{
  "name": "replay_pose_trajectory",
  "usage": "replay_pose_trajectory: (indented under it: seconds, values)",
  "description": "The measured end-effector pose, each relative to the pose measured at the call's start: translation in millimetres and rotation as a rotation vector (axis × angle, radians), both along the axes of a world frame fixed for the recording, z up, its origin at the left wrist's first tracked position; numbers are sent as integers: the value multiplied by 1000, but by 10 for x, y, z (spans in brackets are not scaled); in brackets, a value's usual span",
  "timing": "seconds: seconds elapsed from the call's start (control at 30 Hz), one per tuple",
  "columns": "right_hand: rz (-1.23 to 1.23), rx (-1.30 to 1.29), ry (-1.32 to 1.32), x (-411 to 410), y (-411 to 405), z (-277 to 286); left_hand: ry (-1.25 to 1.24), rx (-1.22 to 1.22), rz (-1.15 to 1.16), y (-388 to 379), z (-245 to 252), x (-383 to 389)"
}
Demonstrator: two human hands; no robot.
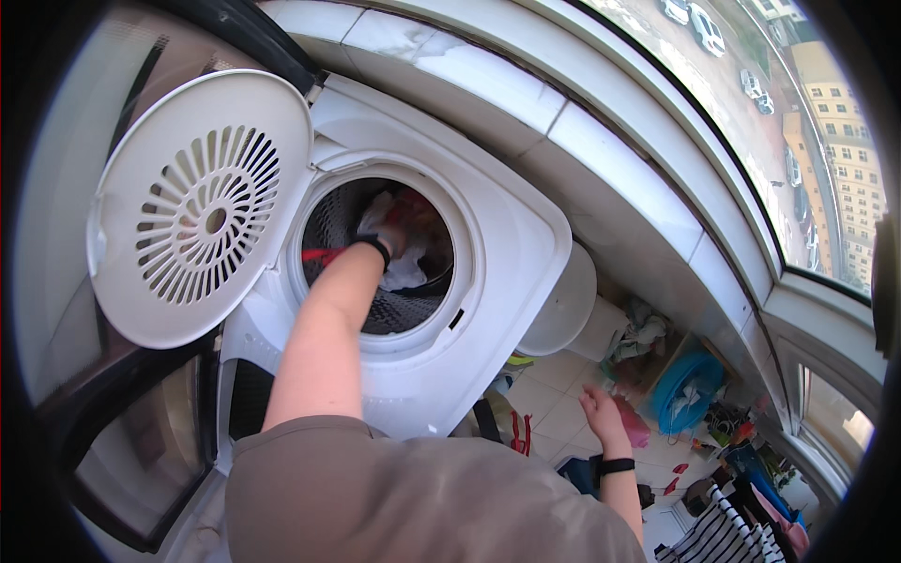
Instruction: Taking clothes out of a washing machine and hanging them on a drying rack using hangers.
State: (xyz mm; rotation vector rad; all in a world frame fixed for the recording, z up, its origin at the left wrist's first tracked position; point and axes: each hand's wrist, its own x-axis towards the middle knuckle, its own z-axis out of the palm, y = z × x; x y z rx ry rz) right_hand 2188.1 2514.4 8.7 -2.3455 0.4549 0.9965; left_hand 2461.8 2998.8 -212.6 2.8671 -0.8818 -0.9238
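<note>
My left hand (391,238), with a dark band at its wrist, reaches down into the drum (394,313) of a white top-loading washer (514,211). White cloth (407,273) lies beneath and around it, with reddish cloth (412,207) beyond and a red piece (320,256) at the drum's left side. Its fingers are blurred and partly hidden among the cloth, so a grip cannot be made out. The perforated inner lid (148,190) stands raised at the left. My right hand (602,412), black-banded at the wrist, hangs over the tiled floor with fingers loosely apart, holding nothing.
A tiled ledge (486,77) and window frame curve along the far side. To the right are a round white stool-like top (563,302), a blue plastic basin (711,366), a pink bag (633,426) and striped clothing (732,524). A dark-framed glass door (141,450) stands at lower left.
</note>
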Motion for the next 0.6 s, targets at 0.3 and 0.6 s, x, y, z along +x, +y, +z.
replay_pose_trajectory:
  seconds: [0.3, 0.6]
  values:
    - [155, 219, -355, 861, 478, 659, 495, 79, 363, -211, 3261, 372]
    - [233, 664, -699, 962, 1028, 1669, 453, -972, -63, -1520, 5607, -845]
